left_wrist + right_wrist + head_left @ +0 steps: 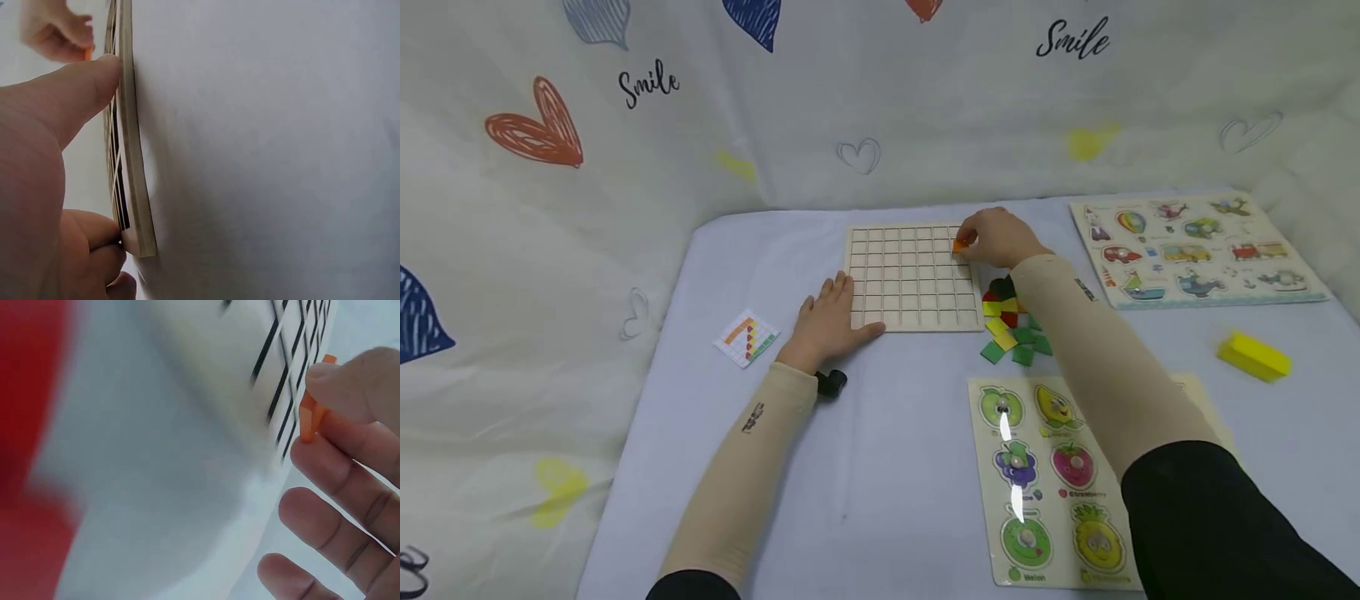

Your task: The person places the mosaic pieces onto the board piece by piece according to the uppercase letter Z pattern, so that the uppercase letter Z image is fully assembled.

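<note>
A pale wooden grid board [913,279] lies at the far middle of the table, its squares bare. My left hand [825,327] rests at its left side, fingers extended along the edge and thumb on the near edge. In the left wrist view, the thumb [94,84] lies against the board's rim. Over the board's far right corner, my right hand [1000,237] pinches a small orange tile [310,415] between thumb and fingers; its other fingers are spread apart. Beside the board's right edge lies a loose pile of green, yellow, red and black tiles [1003,335], partly hidden by the right forearm.
Left of the left hand lies a small pattern card [746,338]. A vehicle puzzle board [1199,250] occupies the far right, with a yellow block [1254,357] in front of it. A fruit puzzle board [1051,521] lies near right, partly under the right arm.
</note>
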### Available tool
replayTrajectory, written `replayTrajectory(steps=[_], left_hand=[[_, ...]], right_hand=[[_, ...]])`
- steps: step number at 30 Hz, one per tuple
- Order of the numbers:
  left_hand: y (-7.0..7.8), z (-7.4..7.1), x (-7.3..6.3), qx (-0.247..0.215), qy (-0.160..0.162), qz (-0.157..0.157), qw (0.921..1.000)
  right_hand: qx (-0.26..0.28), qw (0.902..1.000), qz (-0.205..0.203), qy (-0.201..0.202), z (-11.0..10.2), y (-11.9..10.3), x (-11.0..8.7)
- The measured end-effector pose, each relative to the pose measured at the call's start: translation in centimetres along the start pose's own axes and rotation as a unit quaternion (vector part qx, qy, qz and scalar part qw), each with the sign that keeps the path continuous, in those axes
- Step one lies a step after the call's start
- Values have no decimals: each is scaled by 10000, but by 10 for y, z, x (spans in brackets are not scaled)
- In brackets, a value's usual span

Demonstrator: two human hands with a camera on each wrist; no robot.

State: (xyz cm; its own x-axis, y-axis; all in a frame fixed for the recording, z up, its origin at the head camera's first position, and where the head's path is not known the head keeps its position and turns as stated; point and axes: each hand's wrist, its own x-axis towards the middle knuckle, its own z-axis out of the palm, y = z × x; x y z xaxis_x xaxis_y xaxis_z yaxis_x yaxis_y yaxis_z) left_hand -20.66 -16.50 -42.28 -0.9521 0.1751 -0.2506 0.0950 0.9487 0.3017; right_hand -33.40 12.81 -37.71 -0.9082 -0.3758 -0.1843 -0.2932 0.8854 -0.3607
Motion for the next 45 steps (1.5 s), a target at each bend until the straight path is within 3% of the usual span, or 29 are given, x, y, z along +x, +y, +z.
replayTrajectory(steps=[8, 15, 22, 30, 38, 45], left_hand=[[10, 7, 3, -52, -187, 73, 9998], [22, 5, 1, -79, -246, 112, 9996], [33, 2, 0, -80, -245, 128, 9996], [38, 4, -2, -41, -280, 59, 9996], [31, 6, -1, 106, -310, 18, 9995], [11, -5, -4, 334, -385, -258, 9984]], right_hand=[[16, 9994, -332, 106, 17, -17, 31], [-110, 9984, -527, 177, 23, -41, 57], [-319, 9977, -577, 152, 17, -58, 66], [-137, 9975, -698, -14, 23, -66, 76], [-76, 9980, -601, -163, 29, -68, 83], [248, 9970, -739, 9, 21, -67, 80]])
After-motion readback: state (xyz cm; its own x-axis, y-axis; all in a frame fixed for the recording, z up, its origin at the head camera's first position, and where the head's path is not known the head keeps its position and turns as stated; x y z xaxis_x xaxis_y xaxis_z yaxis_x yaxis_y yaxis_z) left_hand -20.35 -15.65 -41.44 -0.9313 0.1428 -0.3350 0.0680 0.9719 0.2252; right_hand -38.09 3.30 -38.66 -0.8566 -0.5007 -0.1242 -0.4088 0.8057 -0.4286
